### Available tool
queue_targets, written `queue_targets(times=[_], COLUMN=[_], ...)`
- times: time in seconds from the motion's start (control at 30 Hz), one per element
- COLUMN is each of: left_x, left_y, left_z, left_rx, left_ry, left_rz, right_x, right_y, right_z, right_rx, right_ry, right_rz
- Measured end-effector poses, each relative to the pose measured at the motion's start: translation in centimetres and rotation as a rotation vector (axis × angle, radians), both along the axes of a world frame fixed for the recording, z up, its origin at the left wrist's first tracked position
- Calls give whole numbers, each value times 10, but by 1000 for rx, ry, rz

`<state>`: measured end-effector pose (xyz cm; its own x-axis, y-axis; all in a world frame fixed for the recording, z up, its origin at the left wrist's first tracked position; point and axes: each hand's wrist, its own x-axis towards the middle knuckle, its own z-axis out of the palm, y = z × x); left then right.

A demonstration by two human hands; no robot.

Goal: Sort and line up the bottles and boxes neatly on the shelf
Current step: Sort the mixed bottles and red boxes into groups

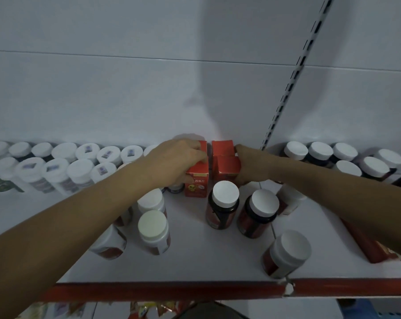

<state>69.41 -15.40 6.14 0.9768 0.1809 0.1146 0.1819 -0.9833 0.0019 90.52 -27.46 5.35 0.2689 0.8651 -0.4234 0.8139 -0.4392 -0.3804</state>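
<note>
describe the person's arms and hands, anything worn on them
Nothing worn shows. The left hand and the right hand are bare, without gloves, and both forearms are uncovered to the edge of the frame, with no sleeve in view. No watch, bracelet or ring is visible, though some of the fingers are partly hidden, so a ring there cannot be ruled out.

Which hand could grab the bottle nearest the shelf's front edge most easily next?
The right hand, probably: that bottle stands by the right forearm, while the left hand grips the left red box, farther away.
</note>
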Motion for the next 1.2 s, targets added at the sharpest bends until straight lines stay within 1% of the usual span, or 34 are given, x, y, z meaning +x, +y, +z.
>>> queue_targets(times=[0.1,0.13,0.17,0.27,0.3,0.37,0.4,0.47,0.5,0.57,0.63,0.7,0.73,0.97,1.07,1.13,1.2], left_x=[1,1,1,-1,-2,-4,-5,-3,0,18,42,69,85,199,241,267,288], left_y=[1,1,1,0,-1,-3,-4,-5,-5,-8,-15,-30,-41,-146,-189,-216,-240], left_z=[2,3,3,0,0,1,5,18,26,46,62,74,77,79,77,68,57], left_rx=[3,4,7,15,10,4,4,-4,6,101,182,216,225,245,171,131,132], left_ry=[11,14,10,-30,-42,-60,-58,14,82,257,336,349,338,258,227,272,374], left_rz=[-13,-14,-17,-29,-36,-73,-99,-138,-141,-93,-59,-80,-101,-263,-323,-375,-386], right_x=[-9,-7,-6,-13,-12,-11,-12,-9,-6,6,24,47,58,123,155,178,197], right_y=[10,13,16,10,7,0,-5,-15,-23,-46,-76,-112,-131,-254,-297,-322,-343], right_z=[-8,-15,-20,-2,3,9,16,29,39,65,87,100,104,103,92,80,61], right_rx=[36,26,20,-54,-56,-53,-38,11,36,99,165,192,170,-110,-183,-166,-122], right_ry=[-6,31,105,466,523,553,531,382,268,-12,-152,-202,-216,-210,-260,-314,-318], right_rz=[43,42,16,-57,-52,-116,-168,-216,-194,-126,-90,-78,-79,-111,-127,-160,-195])
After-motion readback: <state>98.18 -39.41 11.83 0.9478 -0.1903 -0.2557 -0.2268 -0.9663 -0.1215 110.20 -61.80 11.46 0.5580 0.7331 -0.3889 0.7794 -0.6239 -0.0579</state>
